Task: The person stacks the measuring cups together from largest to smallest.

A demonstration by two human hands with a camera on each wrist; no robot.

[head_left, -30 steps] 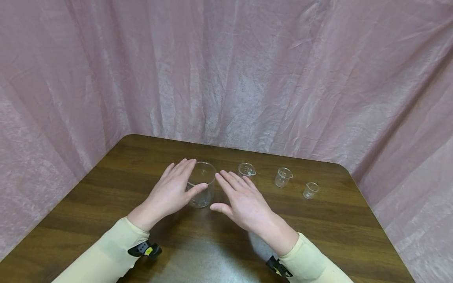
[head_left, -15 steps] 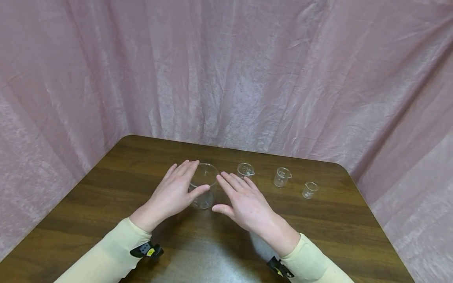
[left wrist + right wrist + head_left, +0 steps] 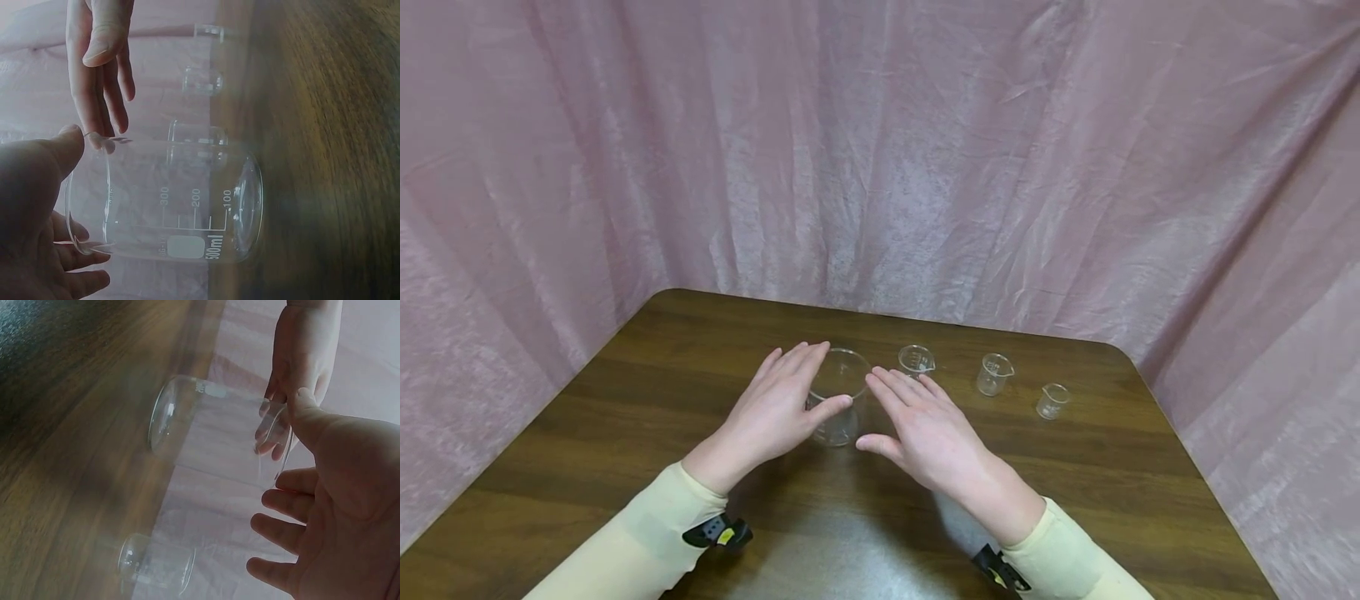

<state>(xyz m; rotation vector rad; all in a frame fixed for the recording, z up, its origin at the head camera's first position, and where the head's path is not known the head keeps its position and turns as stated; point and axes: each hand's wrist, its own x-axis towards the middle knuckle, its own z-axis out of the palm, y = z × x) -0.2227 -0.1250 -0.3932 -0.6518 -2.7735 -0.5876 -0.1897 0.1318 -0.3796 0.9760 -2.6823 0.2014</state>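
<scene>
The large, clear-glass cylindrical beaker [image 3: 837, 428] stands upright just below left of frame centre, between left hand [image 3: 777, 406] and right hand [image 3: 934, 435], both straight-fingered with thumbs apart; rim contact is hard to judge. Uneven pushing could tip it; a rightward slide might knock the nearest small clear-glass spouted beaker [image 3: 916, 358]. Counted: one large beaker, three small ones including the middle beaker [image 3: 994, 377] and rightmost beaker [image 3: 1052, 402], two hands.

Soft light covers the worktop [image 3: 625, 400], with pale glare at the bottom centre of the head view and shadow below the fingers [image 3: 891, 392]. Both wrist views are dimmer and hazy: the left brightens at upper left, its small beaker [image 3: 203, 81] at upper centre blurred; the right shows a bluish glare in its upper left corner.
</scene>
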